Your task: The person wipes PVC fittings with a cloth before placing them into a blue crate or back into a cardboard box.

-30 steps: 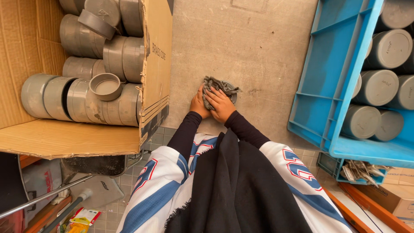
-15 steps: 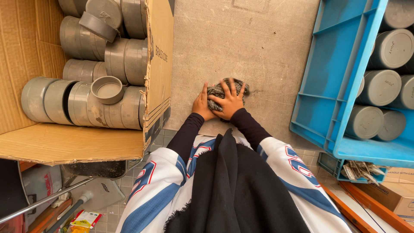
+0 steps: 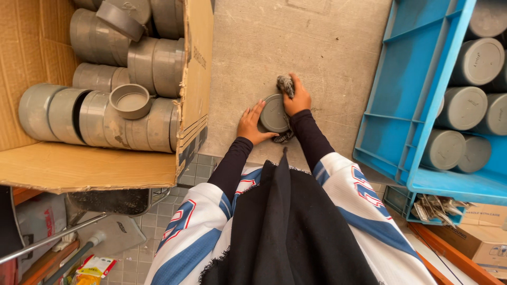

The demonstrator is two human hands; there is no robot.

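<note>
A round grey cap [image 3: 274,113] lies flat on the bare concrete surface [image 3: 327,58] in the middle of the view, between the person's two hands. The left hand [image 3: 250,123] rests open at the cap's left edge, fingers spread and touching its rim rather than closed around it, so the cap is steadied, not gripped. The right hand [image 3: 298,98] is clenched on a crumpled grey rag [image 3: 285,84] at the cap's far right edge; a dark bit of the cloth also shows just under the cap's near side. As a judgement, the weak point is that loose left-hand hold: a firm push of the rag across the smooth top could slide the cap away to the left or spin it under the fingertips. The concrete looks rough and dusty, so the rag's trailing end could pick up grit and drag it back over the cap. To the left, a cardboard box [image 3: 195,84] holds stacked grey pipe fittings [image 3: 127,63], one small fitting perched loosely on top near the open side; a knock from the left elbow could tip it out. To the right, a blue plastic crate [image 3: 401,111] of more grey caps [image 3: 478,60] sits near the right arm, and a wide sweep could strike its edge.
</note>
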